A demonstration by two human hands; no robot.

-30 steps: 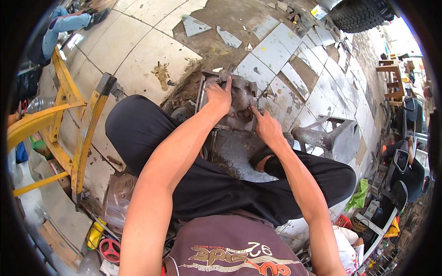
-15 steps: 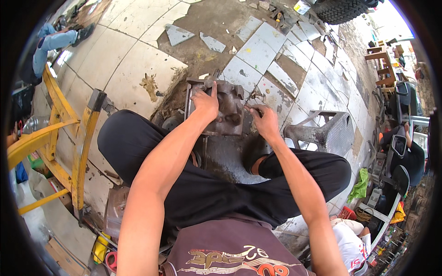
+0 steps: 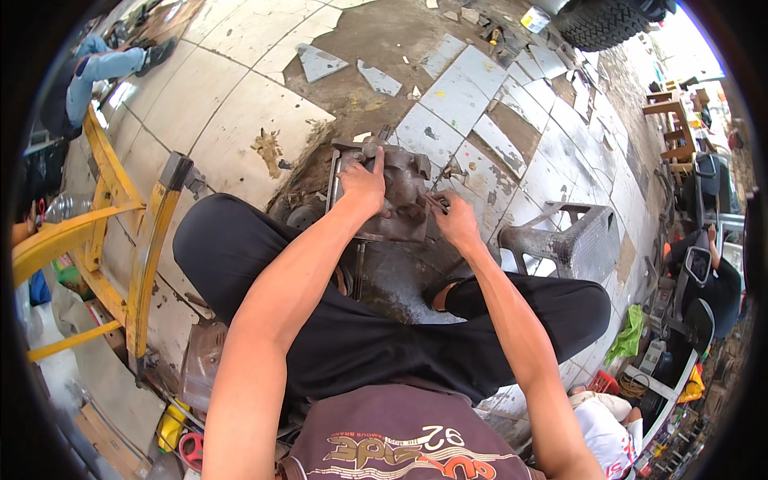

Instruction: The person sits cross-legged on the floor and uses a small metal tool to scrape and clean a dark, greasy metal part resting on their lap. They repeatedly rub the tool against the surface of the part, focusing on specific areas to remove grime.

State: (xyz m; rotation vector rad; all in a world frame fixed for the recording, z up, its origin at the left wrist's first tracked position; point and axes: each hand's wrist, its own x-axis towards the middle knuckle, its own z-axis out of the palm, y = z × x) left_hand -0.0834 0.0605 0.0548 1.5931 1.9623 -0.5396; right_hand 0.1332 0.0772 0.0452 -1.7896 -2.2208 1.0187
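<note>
Overhead, the floor (image 3: 240, 120) of worn pale tiles and bare patches of concrete fills most of the view, with 2 loose tile shards lying near its top. A yellow frame (image 3: 104, 232) of painted steel bars stands at the left, well apart from the hands. At the top right a black tyre (image 3: 600, 20) shows at the rim. A grey stool (image 3: 572, 240) lies on its side to the right, near the right hand. A green cloth (image 3: 630, 336) lies lower right, beside the person's knee.

The person sits cross-legged in black trousers, and between the knees, on a dark oily patch of floor, sits the casting (image 3: 392, 192), a grimy grey metal block with a flat rim.

The left hand (image 3: 364, 184) lies flat on top of the casting, its fingers spread and the forefinger pointing up along the block; it presses rather than grips. The right hand (image 3: 458, 222) is at the casting's right edge, fingers curled closed around a thin tool (image 3: 436, 202) whose tip touches the block. What kind of tool it is, I cannot tell.
</note>
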